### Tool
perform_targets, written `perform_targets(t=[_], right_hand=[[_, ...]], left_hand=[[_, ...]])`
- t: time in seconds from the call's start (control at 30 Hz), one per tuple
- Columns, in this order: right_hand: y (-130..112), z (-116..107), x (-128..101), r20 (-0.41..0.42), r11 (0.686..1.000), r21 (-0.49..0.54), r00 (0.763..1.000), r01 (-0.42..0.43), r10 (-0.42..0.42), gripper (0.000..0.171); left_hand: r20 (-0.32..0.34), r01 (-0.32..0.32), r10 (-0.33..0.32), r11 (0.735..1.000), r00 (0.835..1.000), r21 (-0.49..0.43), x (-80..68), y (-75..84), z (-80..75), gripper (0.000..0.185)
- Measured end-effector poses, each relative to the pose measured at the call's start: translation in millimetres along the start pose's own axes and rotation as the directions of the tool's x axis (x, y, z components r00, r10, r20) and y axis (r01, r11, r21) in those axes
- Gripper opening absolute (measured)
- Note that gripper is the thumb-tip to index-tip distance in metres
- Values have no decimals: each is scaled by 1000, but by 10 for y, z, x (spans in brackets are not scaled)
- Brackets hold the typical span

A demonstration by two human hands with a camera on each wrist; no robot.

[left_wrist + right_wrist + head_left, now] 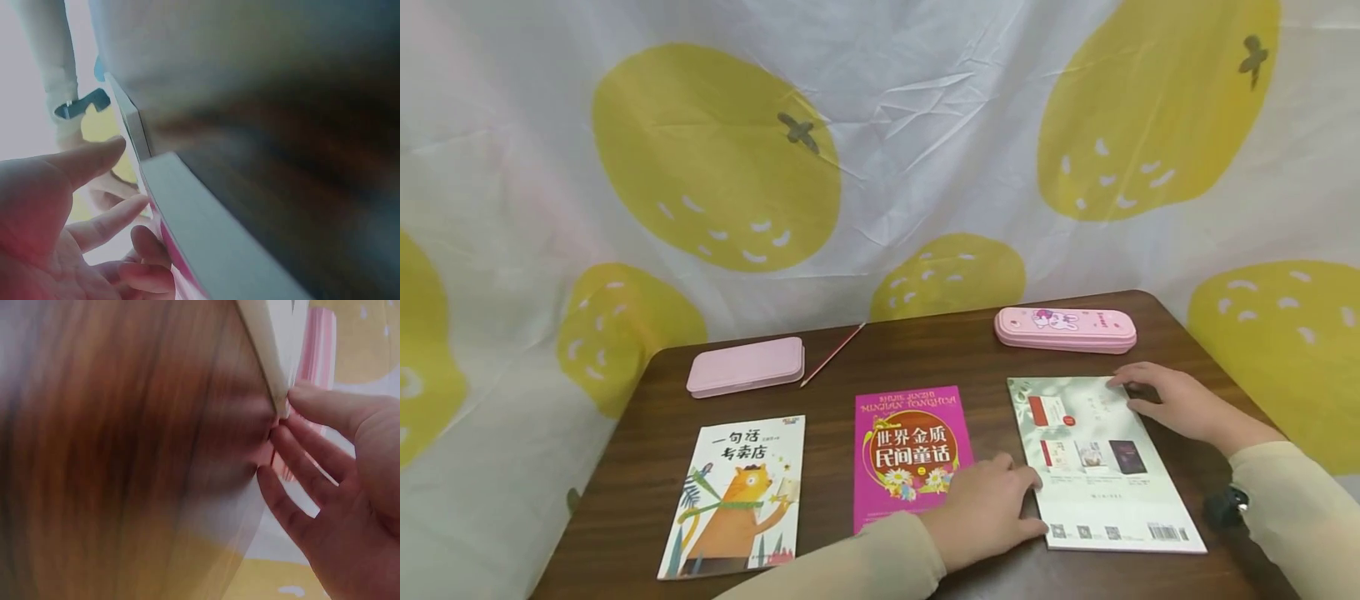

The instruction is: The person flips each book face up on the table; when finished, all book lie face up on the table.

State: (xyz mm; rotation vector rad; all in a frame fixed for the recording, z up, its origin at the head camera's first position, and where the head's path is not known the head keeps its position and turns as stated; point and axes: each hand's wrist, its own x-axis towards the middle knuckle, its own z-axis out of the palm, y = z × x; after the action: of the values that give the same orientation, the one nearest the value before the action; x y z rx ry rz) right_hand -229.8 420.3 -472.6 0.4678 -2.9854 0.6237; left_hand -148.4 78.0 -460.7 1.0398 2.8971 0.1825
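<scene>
A pale green and white book (1097, 467) lies back cover up on the right side of the table. At its far right corner is my right hand (1176, 404). In the right wrist view the thumb (325, 407) touches that corner, and the nearly straight fingers reach the table beside it. My left hand (981, 512) lies over the lower right part of a magenta storybook (898, 442), its fingertips by the green book's left edge. In the left wrist view its thumb (94, 159) and index finger are extended near the book edges; the other fingers bend loosely.
A white picture book with an orange bear (737, 500) lies at the left. Behind are a plain pink case (745, 367), a pencil (832, 356) and a pink rabbit-print pencil case (1065, 330). A lemon-print curtain (880, 167) hangs behind the dark wooden table (827, 400).
</scene>
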Motion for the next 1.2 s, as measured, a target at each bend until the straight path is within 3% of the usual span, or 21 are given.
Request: perform_targets(t=[0.33,0.6,0.87,1.2], right_hand=[[185,-22,13,-39,985,-67,986,159,-162,50],[192,-56,86,-3,989,-58,990,137,-137,48],[292,-91,80,-3,989,-75,992,126,-126,41],[356,-133,90,-27,953,4,953,303,-303,37]], left_hand=[[50,-6,7,1000,999,-5,69,140,36,48],[53,32,-31,999,998,-20,88,171,41,48],[54,16,-13,999,998,-52,49,173,48,51],[59,24,-24,1000,998,-13,-12,146,28,47]])
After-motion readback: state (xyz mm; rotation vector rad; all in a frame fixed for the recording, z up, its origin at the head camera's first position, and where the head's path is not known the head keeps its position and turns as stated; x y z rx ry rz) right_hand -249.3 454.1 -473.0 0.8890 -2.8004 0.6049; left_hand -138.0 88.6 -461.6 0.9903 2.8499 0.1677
